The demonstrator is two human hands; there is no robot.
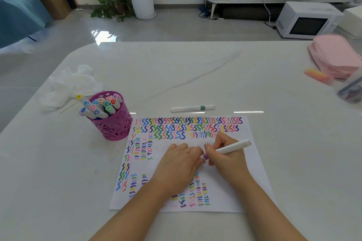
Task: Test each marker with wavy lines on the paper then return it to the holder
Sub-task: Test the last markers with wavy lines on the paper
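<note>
A white sheet of paper (252, 162) covered in coloured wavy lines lies on the table in front of me. My right hand (225, 154) grips a white marker (234, 146) over the paper's middle, its tail pointing up right. My left hand (178, 164) meets it at the marker's lower end, fingers closed around the purple cap (205, 156). A magenta lattice holder (115, 123) full of several capped markers stands left of the paper. Another white marker with a green band (192, 108) lies on the table just beyond the paper.
The white marble table (176, 74) carries a crumpled tissue (72, 86) and a thin wooden stick (68, 108) at the left, plus a pink pouch (337, 55), a pink-orange eraser (318, 75) and a clear container (350, 90) at the right edge.
</note>
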